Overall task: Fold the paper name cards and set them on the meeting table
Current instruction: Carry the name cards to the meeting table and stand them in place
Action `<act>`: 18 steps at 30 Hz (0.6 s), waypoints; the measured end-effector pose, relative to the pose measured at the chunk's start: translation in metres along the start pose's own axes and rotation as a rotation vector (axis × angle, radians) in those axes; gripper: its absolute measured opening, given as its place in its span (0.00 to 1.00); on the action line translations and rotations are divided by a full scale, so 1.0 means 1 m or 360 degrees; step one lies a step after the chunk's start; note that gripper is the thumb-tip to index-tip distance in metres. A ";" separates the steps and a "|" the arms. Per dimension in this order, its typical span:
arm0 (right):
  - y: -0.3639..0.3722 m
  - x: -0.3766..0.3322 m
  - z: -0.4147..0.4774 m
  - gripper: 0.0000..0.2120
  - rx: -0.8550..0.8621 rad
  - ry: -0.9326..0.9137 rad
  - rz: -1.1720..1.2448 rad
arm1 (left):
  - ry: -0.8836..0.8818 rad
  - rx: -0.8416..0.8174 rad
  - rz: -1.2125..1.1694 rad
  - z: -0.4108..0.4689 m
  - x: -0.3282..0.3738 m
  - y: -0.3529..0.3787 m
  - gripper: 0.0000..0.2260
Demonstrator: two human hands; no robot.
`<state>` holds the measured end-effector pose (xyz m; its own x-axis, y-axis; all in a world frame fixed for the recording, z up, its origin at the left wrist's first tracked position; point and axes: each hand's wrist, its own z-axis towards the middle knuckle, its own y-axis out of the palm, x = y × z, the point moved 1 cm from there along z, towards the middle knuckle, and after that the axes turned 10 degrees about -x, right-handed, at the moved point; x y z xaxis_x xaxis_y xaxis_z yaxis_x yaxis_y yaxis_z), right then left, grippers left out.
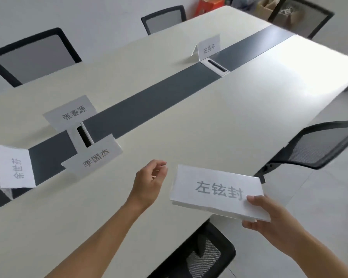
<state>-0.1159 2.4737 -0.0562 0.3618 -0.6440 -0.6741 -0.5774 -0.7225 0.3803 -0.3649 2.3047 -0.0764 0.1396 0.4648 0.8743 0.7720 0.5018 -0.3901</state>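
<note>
We pinch the folded name card (217,192) at its near right corner with the right hand (269,219), above the table (189,121) edge; being light, limp paper, it needs the empty, half-curled left hand (149,181) supporting the far-left end.

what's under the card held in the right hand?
Under the held card lie the right hand's fingers, gripping its near corner, the meeting table's near edge, and floor. Whatever the paper covers cannot be seen.

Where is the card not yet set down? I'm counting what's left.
In the head view, lower right: the folded name card is pinched by the right hand, above the table's near edge.
</note>
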 end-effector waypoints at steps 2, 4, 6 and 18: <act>-0.021 0.000 -0.029 0.32 -0.0017 -0.0069 -0.0029 | -0.0080 -0.0131 -0.0252 -0.018 0.022 0.038 0.19; -0.049 0.004 -0.058 0.31 0.0011 -0.0116 -0.0048 | -0.0170 -0.0340 -0.0459 -0.033 0.041 0.079 0.21; -0.080 0.009 -0.087 0.31 0.0050 -0.0144 -0.0020 | -0.0249 -0.0572 -0.0678 -0.051 0.059 0.123 0.21; -0.257 0.010 -0.188 0.25 0.0376 -0.0232 0.0182 | -0.0393 -0.0944 -0.0794 -0.062 0.138 0.323 0.29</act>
<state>0.1742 2.6058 -0.0414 0.1856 -0.6623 -0.7259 -0.7689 -0.5579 0.3124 -0.0575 2.4857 -0.0638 -0.3951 0.4710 0.7887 0.9169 0.2549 0.3070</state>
